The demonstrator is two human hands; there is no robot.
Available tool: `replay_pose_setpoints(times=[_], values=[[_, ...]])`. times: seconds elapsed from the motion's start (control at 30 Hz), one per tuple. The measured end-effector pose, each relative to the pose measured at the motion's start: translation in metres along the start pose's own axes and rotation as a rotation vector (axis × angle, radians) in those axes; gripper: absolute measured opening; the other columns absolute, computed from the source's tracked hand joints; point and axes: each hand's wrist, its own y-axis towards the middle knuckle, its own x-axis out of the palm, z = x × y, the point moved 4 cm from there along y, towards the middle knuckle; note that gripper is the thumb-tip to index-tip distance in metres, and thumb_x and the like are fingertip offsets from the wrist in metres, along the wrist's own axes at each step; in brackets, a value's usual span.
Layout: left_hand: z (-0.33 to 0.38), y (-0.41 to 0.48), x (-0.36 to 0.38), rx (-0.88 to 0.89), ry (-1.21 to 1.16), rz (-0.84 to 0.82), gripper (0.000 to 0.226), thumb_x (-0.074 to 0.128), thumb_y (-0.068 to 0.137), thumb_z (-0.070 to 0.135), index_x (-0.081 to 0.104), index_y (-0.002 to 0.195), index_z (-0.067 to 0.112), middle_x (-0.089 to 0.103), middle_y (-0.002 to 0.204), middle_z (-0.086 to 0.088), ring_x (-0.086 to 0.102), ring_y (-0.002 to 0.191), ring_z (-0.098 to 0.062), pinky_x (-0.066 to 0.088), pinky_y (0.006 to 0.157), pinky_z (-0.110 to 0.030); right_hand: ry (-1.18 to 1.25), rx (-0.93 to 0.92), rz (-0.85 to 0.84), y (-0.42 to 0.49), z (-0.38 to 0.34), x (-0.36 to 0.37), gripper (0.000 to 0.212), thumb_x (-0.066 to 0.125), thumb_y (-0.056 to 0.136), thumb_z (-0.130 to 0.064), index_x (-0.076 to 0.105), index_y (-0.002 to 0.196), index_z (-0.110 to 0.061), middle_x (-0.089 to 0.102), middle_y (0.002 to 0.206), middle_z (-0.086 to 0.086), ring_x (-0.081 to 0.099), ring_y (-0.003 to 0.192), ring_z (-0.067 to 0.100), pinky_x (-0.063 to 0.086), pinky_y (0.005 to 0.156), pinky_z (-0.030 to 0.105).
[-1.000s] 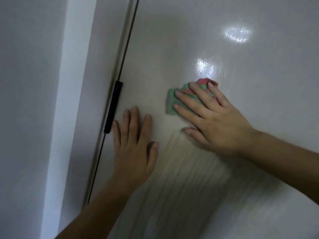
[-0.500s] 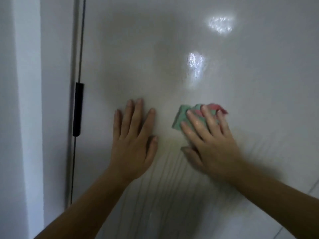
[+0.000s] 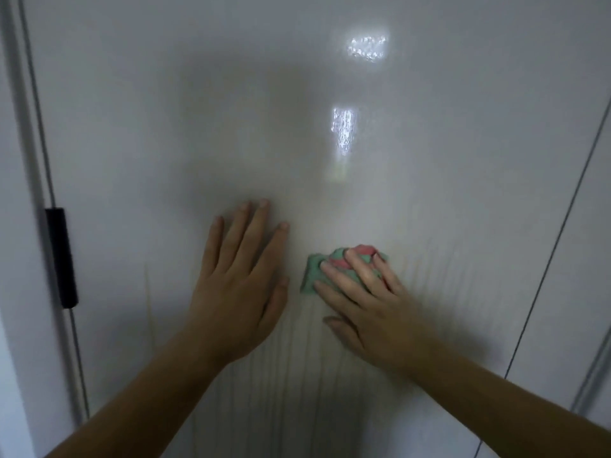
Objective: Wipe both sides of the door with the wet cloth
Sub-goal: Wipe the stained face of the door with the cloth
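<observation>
A glossy white door (image 3: 297, 143) fills the head view, with thin wet streaks running down its lower half. My right hand (image 3: 370, 312) presses a crumpled green and pink cloth (image 3: 314, 271) flat against the door, fingers spread over it, so most of the cloth is hidden under them. My left hand (image 3: 241, 285) lies flat on the door just left of the cloth, fingers together and pointing up, holding nothing.
A black hinge (image 3: 61, 257) sits on the door's left edge, beside the white frame (image 3: 16, 226). A thin dark gap (image 3: 555, 242) marks the door's right edge. Two light reflections shine on the upper door (image 3: 367, 47).
My right hand has slid the cloth downward and a little to the right on the door. The view has swung so the hinge now lies further left. My left hand stays flat.
</observation>
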Motion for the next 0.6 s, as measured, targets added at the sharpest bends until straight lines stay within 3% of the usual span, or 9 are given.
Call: replay_pose_setpoints(times=[0.07,0.17,0.23,0.33,0.4,0.47,0.53,0.6], values=[[0.006,0.004,0.004,0.028,0.018,-0.040,0.062,0.042,0.099,0.035,0.043,0.153,0.006,0.019,0.168,-0.021,0.015,0.156,-0.040,0.018,0.122,-0.065,-0.025,0.216,0.088,0.006,0.048,-0.015,0.058,0.042,0.103,-0.048,0.043,0.154,-0.020,0.020,0.165,0.002,0.019,0.154,0.034,0.009,0.125,0.054],[0.017,0.007,0.012,0.017,0.063,-0.092,0.063,0.039,0.100,0.038,0.040,0.155,0.007,0.014,0.169,-0.022,0.009,0.157,-0.039,0.016,0.122,-0.067,0.052,0.563,0.134,0.010,0.094,-0.030,0.066,0.034,0.104,-0.047,0.025,0.160,-0.015,0.004,0.169,0.007,0.000,0.157,0.035,-0.001,0.126,0.054],[0.023,0.008,0.015,-0.028,0.090,-0.085,0.065,0.040,0.099,0.039,0.039,0.155,0.007,0.013,0.168,-0.023,0.009,0.157,-0.040,0.014,0.121,-0.068,0.055,0.537,0.147,0.000,0.071,-0.021,0.067,0.040,0.101,-0.048,0.033,0.157,-0.013,0.008,0.167,0.010,0.001,0.156,0.039,0.001,0.125,0.058],[0.036,0.010,0.018,-0.046,0.110,-0.055,0.065,0.044,0.098,0.038,0.041,0.154,0.006,0.016,0.168,-0.023,0.012,0.157,-0.041,0.014,0.121,-0.068,0.043,0.198,0.039,-0.034,0.027,0.000,0.059,0.051,0.098,-0.048,0.049,0.150,-0.019,0.023,0.164,0.003,0.014,0.155,0.034,0.011,0.124,0.058],[0.053,0.019,0.022,0.012,0.093,-0.049,0.063,0.044,0.099,0.037,0.042,0.154,0.007,0.019,0.167,-0.022,0.015,0.156,-0.039,0.015,0.122,-0.064,0.003,0.110,0.037,-0.040,0.048,-0.004,0.058,0.050,0.099,-0.048,0.048,0.151,-0.022,0.024,0.164,0.000,0.019,0.155,0.032,0.013,0.124,0.055],[0.073,0.029,0.029,0.069,0.067,-0.062,0.061,0.044,0.099,0.036,0.043,0.154,0.009,0.022,0.167,-0.021,0.018,0.156,-0.038,0.018,0.122,-0.063,-0.034,0.279,0.087,-0.036,0.090,-0.017,0.060,0.041,0.102,-0.048,0.040,0.155,-0.020,0.016,0.165,0.002,0.014,0.156,0.033,0.005,0.126,0.053],[0.087,0.036,0.036,0.066,0.061,-0.077,0.060,0.044,0.099,0.036,0.045,0.153,0.010,0.022,0.167,-0.020,0.018,0.156,-0.039,0.018,0.122,-0.064,0.027,0.550,0.103,-0.036,0.125,-0.024,0.065,0.030,0.104,-0.049,0.021,0.161,-0.018,0.000,0.168,0.004,-0.003,0.157,0.033,-0.007,0.126,0.050],[0.091,0.038,0.038,0.040,0.070,-0.074,0.059,0.045,0.099,0.036,0.046,0.152,0.010,0.023,0.167,-0.021,0.018,0.156,-0.039,0.018,0.121,-0.066,0.074,0.645,0.114,-0.047,0.117,-0.020,0.068,0.030,0.104,-0.049,0.013,0.162,-0.018,-0.006,0.169,0.007,-0.007,0.156,0.035,-0.006,0.125,0.054]])
